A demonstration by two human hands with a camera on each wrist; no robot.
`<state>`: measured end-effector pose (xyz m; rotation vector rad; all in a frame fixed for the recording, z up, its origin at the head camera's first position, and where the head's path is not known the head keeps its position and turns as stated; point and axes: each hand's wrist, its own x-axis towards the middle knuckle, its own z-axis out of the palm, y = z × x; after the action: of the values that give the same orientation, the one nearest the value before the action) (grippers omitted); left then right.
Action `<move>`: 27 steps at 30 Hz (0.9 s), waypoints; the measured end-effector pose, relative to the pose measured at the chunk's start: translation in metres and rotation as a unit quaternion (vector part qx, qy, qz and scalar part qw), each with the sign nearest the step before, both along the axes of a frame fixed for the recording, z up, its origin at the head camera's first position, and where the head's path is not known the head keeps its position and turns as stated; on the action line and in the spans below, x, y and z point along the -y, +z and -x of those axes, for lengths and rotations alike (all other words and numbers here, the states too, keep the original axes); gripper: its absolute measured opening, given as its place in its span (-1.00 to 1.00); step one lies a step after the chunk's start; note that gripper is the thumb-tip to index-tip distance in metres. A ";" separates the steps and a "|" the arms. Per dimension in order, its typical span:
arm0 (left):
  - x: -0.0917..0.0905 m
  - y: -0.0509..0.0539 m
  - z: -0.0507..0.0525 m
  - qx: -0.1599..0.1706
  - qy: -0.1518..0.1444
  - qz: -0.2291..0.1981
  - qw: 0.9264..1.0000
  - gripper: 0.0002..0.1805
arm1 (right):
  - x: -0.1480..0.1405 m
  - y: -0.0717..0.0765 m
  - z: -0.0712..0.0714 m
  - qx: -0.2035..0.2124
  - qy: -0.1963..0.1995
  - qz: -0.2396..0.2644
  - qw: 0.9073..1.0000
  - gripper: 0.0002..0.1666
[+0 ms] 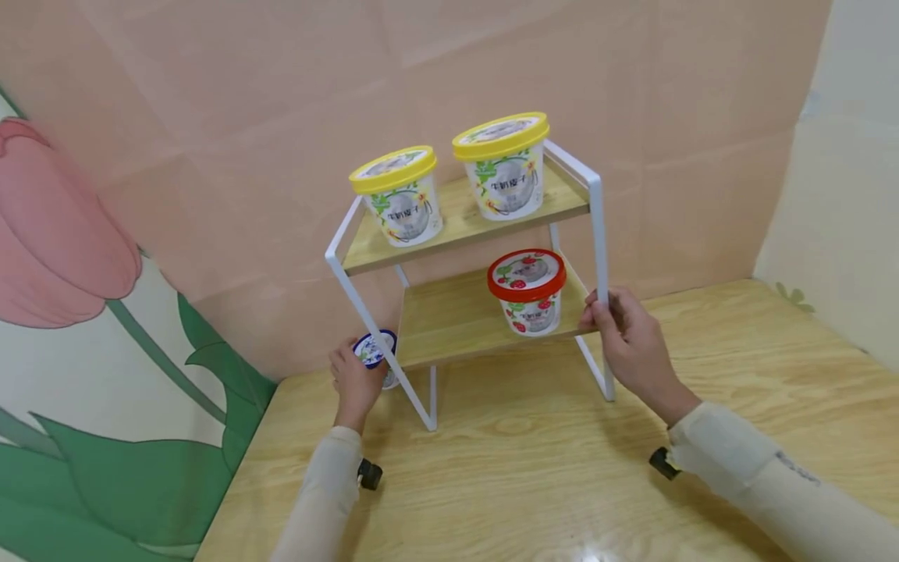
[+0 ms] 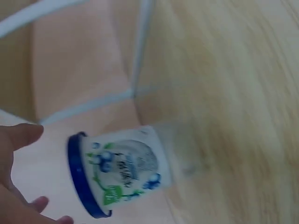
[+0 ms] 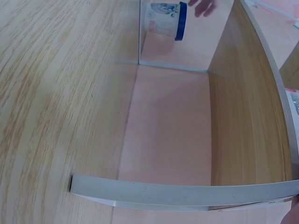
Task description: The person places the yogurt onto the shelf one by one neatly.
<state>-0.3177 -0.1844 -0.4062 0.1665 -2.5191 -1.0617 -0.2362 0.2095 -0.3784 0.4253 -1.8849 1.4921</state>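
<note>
A two-tier shelf rack with wooden boards and a white frame stands on the table. My right hand grips its right upright at the height of the lower board. Beyond the rack's left side is a blue-lidded ice cream tub with blueberries on it, upright on the table. My left hand hovers at its lid; the left wrist view shows thumb and fingers spread, apart from the lid. On the lower board sits a red-lidded tub with strawberries. Two yellow-lidded tubs, one left and one right, occupy the top board.
The wooden table extends in front of the rack and to its right. Behind hangs a pinkish cloth backdrop. At left, a wall picture of a tulip borders the table edge. Each wrist carries a small black camera.
</note>
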 end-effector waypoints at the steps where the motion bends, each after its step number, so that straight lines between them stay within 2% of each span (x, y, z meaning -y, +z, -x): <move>1: 0.000 -0.002 0.002 -0.001 0.000 0.011 1.000 -0.15 | 0.000 0.000 0.000 -0.001 0.000 -0.001 1.000 -0.80; 5: 0.002 -0.009 0.010 0.001 0.005 0.070 0.998 -0.04 | 0.001 0.000 0.000 -0.001 -0.004 -0.005 1.000 -0.80; 9: 0.004 -0.015 0.020 0.022 0.019 0.088 0.996 0.05 | 0.001 0.000 -0.001 0.004 0.000 -0.005 1.000 -0.80; 13: 0.005 -0.019 0.030 0.063 0.028 0.039 0.997 0.10 | 0.001 0.000 -0.002 0.006 0.007 0.001 1.000 -0.79; 17: 0.007 -0.021 0.034 0.091 0.029 -0.021 0.995 0.09 | 0.001 -0.001 -0.002 0.007 0.007 0.003 1.000 -0.80; 23: 0.008 -0.022 0.036 0.103 0.020 -0.069 0.992 0.12 | 0.001 -0.001 -0.002 0.005 -0.001 -0.004 1.000 -0.79; 27: 0.009 -0.023 0.036 0.111 0.016 -0.081 0.990 0.13 | 0.000 -0.001 -0.001 0.007 -0.001 -0.006 1.000 -0.80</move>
<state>-0.3540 -0.1930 -0.4291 0.3905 -2.6104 -1.2992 -0.2350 0.2093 -0.3791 0.4202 -1.9045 1.4869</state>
